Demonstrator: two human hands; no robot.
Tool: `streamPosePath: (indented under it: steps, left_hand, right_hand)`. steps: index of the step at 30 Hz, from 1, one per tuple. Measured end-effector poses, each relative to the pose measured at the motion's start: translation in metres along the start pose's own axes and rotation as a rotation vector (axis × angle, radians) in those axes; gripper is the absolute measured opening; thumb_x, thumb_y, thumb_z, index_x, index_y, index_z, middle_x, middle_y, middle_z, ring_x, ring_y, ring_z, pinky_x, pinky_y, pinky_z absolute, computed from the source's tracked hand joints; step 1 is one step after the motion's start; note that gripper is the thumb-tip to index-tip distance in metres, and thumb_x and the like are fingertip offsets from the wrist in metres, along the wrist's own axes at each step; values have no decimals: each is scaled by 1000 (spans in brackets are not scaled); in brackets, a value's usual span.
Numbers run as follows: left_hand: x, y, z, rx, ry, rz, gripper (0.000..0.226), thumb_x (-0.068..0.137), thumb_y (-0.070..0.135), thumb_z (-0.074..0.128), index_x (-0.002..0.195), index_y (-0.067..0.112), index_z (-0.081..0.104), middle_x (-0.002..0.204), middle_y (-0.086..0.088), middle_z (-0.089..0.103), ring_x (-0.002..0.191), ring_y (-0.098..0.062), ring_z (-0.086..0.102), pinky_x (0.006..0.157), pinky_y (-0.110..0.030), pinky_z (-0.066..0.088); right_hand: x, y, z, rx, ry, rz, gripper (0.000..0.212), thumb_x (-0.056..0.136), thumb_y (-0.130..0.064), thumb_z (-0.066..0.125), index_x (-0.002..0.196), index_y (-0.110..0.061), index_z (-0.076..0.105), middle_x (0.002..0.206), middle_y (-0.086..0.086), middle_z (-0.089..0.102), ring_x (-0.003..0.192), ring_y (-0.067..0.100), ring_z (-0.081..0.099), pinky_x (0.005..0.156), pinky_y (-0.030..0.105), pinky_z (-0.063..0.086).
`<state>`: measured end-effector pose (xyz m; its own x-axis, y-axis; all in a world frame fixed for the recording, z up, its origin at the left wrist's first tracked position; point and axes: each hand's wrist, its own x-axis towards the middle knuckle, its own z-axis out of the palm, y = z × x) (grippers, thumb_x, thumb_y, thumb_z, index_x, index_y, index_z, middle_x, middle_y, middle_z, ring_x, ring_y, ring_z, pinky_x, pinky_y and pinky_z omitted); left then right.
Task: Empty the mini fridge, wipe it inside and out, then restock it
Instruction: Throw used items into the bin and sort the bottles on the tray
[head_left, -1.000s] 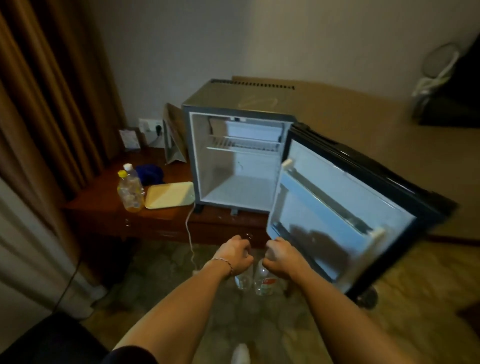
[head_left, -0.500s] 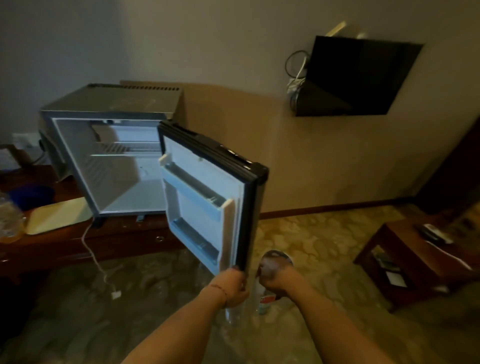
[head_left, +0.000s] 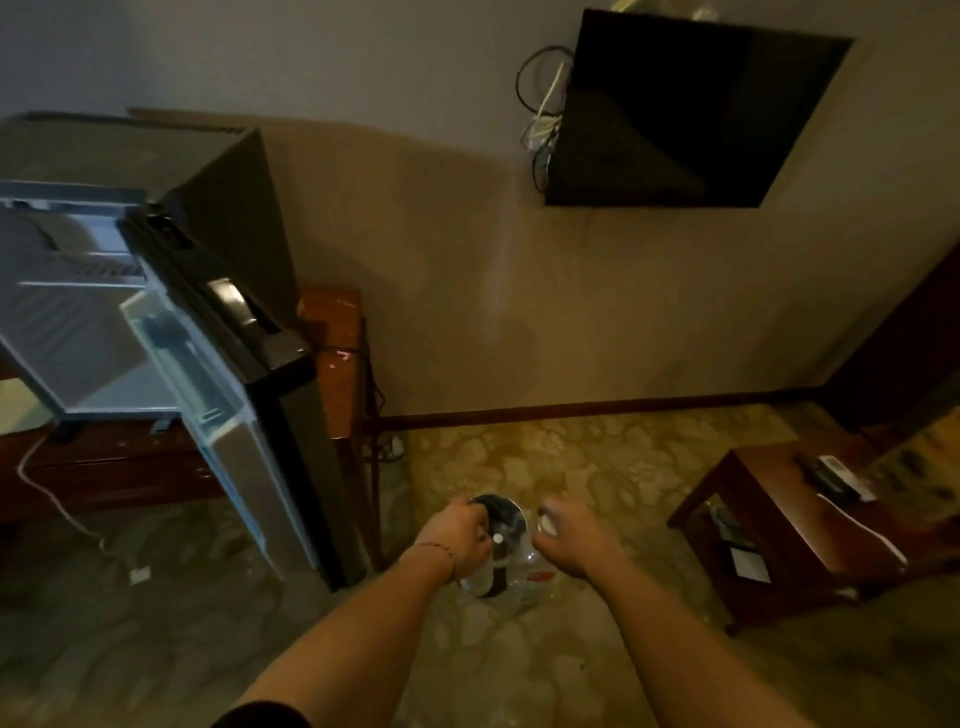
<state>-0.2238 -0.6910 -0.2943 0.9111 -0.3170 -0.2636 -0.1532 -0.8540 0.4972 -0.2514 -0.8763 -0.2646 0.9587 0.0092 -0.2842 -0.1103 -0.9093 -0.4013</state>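
Below, left hand fingers grip clear plastic bottle; right hand fingers curl round second bottle.

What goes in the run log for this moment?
fridge: open | left hand: grips bottle | right hand: grips second bottle | both over bin

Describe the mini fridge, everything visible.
The mini fridge stands on a dark wooden cabinet at frame left, against the wall. Its casing is dark, its inner lining white, with a wire shelf near the top. Nothing shows inside. Its door hangs open, white rack inside, black outside. A white cord trails onto the floor. Neither hand touches it.
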Motion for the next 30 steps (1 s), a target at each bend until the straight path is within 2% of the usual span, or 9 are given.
streamPosePath:
  steps: [3, 5, 10, 14, 16, 18, 24, 30]
  left_hand:
    - [45, 8, 15, 10, -35, -8, 30, 93, 36, 55, 119, 24, 59, 124, -2, 50, 104, -20, 56, 93, -33, 50]
    - [77, 11, 23, 12, -55, -20, 31, 93, 36, 54, 120, 23, 59, 125, -3, 50, 106, -21, 56, 93, -35, 51]
    - [154, 18, 35, -17, -63, -107, 22, 94, 32, 54, 112, 20, 62, 122, -5, 49, 99, -24, 58, 86, -35, 52]
    - [199, 17, 42, -30, -38, -156, 21, 94, 30, 56, 112, 19, 60, 120, -4, 48, 96, -23, 57, 79, -32, 47]
    - [218, 13, 51, -40, -37, -199, 24, 94, 31, 57, 115, 19, 59, 120, -3, 48, 97, -21, 57, 79, -29, 44]
    - [238, 7, 65, -53, -33, -249, 26, 94, 31, 57, 117, 19, 59, 121, -3, 48, 99, -21, 56, 81, -30, 45]
    - [302, -27, 142, -137, 14, -399, 26, 93, 31, 56, 116, 19, 59, 122, -3, 50, 91, -15, 50, 79, -29, 43]
    - [372, -80, 247, -171, 29, -464, 28, 96, 29, 54, 120, 17, 61, 128, -6, 52, 106, -20, 56, 84, -27, 41]
  right_hand:
    - [37, 32, -6, 17, -14, 22, 16, 88, -30, 63, 99, -19, 59, 100, 2, 56, 84, 17, 54, 67, 28, 44]
    - [65, 49, -10, 14, -31, 24, 19, 88, -31, 62, 102, -18, 60, 103, 3, 57, 85, 17, 55, 67, 28, 43]
    - [148, 81, -19, -47, -114, -20, 27, 92, -31, 60, 113, -15, 60, 119, 8, 54, 96, 21, 53, 77, 28, 44]
    - [210, 90, -22, -77, -139, -61, 38, 97, -30, 57, 130, -14, 54, 134, 5, 47, 113, 24, 53, 88, 30, 43]
    - [237, 95, -19, -86, -149, -84, 40, 97, -30, 56, 134, -15, 52, 137, 4, 46, 115, 25, 53, 94, 34, 47]
    - [265, 103, -10, -113, -168, -130, 40, 97, -31, 55, 134, -17, 52, 137, 4, 46, 114, 26, 55, 93, 36, 49]
    - [354, 146, 57, -153, -238, -262, 41, 97, -34, 54, 135, -17, 52, 136, 5, 48, 114, 26, 55, 92, 39, 51]
    - [437, 206, 167, -143, -290, -305, 41, 97, -33, 55, 134, -16, 52, 139, 5, 45, 115, 27, 55, 94, 40, 51]
